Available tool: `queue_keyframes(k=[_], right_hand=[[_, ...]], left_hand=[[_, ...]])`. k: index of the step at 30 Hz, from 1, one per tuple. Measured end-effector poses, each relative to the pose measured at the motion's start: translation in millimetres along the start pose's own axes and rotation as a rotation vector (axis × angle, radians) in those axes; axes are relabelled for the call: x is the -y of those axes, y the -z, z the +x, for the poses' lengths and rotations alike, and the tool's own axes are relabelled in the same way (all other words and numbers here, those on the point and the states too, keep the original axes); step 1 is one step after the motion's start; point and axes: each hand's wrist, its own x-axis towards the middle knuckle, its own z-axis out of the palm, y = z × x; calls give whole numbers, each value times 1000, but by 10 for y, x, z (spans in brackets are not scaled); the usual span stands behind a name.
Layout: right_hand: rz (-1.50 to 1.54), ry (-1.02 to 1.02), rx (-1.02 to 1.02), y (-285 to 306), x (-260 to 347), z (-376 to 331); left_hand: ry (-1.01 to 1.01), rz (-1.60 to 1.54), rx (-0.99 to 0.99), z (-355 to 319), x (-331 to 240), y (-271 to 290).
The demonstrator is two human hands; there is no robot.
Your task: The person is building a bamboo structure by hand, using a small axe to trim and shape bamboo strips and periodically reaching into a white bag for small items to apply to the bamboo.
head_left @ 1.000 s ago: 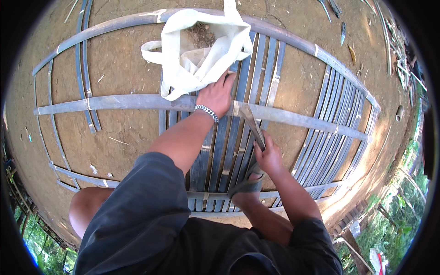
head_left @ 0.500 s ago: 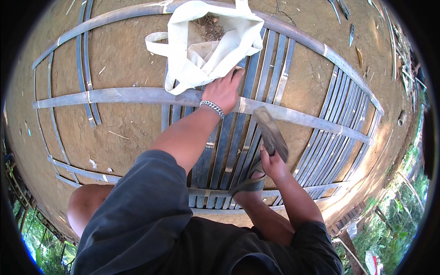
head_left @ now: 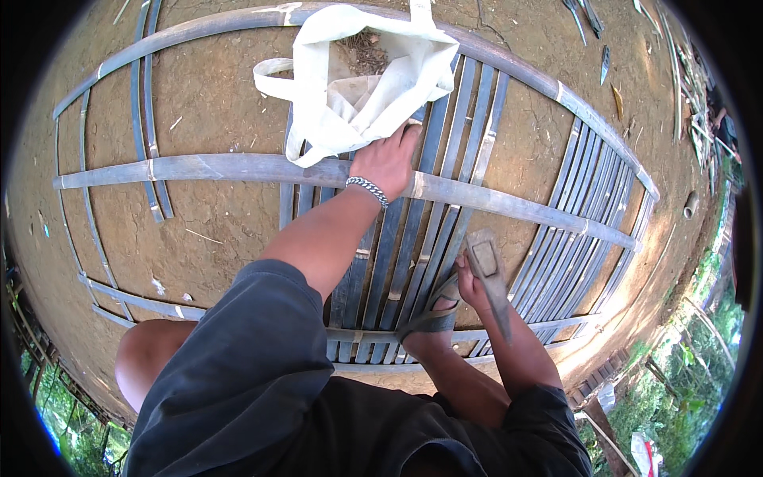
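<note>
My left hand (head_left: 385, 165), with a chain bracelet on its wrist, reaches over the middle bamboo pole (head_left: 262, 168). It closes on a dark bamboo slat (head_left: 433, 143) at the rim of a white cloth bag (head_left: 413, 91); some fingertips are hidden there. Brown bits lie inside the bag, perhaps nails. In my right hand (head_left: 470, 286) is a hatchet (head_left: 491, 278), its fingers wrapped round a handle that is mostly out of sight. The wedge-shaped head is turned so that its flat end with the eye faces up, above my sandalled foot (head_left: 433, 318).
Curved bamboo poles with slats across them form a frame on bare earth. A closer row of slats (head_left: 576, 207) lies at right, and sparse strips (head_left: 147, 119) at left. Hand tools (head_left: 588, 20) lie at the far right, near a pile of sticks (head_left: 703, 119).
The hatchet has swung up and tilted back in my right hand, away from the middle pole. My left hand and the bag have hardly moved.
</note>
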Motion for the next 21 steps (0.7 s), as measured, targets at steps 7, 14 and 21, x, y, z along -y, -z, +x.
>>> queue_keyframes(k=[7,14,21], right_hand=[[-17,-222,-47,-69,288,226],[13,-200,-23,-127,193,165],[-16,-99,-28,-32,276,143]], left_hand=[[-38,58,-15,-61,15,-26],[-12,30,2,2,-10,-18],[-21,39,-4,-12,-18,-1]])
